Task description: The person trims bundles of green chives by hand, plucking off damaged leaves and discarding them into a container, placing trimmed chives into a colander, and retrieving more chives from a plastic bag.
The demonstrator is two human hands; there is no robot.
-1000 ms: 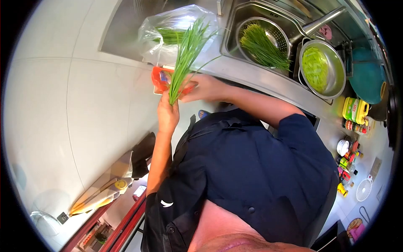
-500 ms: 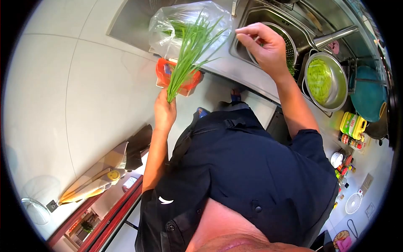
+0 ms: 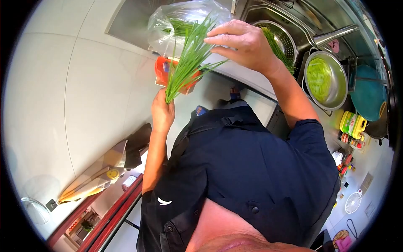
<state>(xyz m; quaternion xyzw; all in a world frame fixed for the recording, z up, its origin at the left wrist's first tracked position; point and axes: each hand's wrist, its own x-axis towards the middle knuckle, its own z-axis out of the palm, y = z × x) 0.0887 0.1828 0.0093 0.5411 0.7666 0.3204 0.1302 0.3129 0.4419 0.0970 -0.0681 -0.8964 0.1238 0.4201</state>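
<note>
Green, slender stalks [image 3: 187,61] are bunched in the left hand [image 3: 163,111], its grip closed around their gathered near ends. From there the bundle's long axis runs far and slightly right, fanning into loose tips. The right hand [image 3: 245,46] is beside those tips, on their right, and much nearer to them than the left hand; its grip is open, fingers apart and pointing left across the axis, with nothing held. Whether a fingertip brushes a blade I cannot tell. An orange-red bag [image 3: 161,67] shows below the bundle. Farther off, a clear plastic bag [image 3: 159,27] with more greens [image 3: 179,28] lies on the surface [image 3: 248,78]; to the right, a perforated colander [image 3: 289,47] sits in the sink [image 3: 268,11].
</note>
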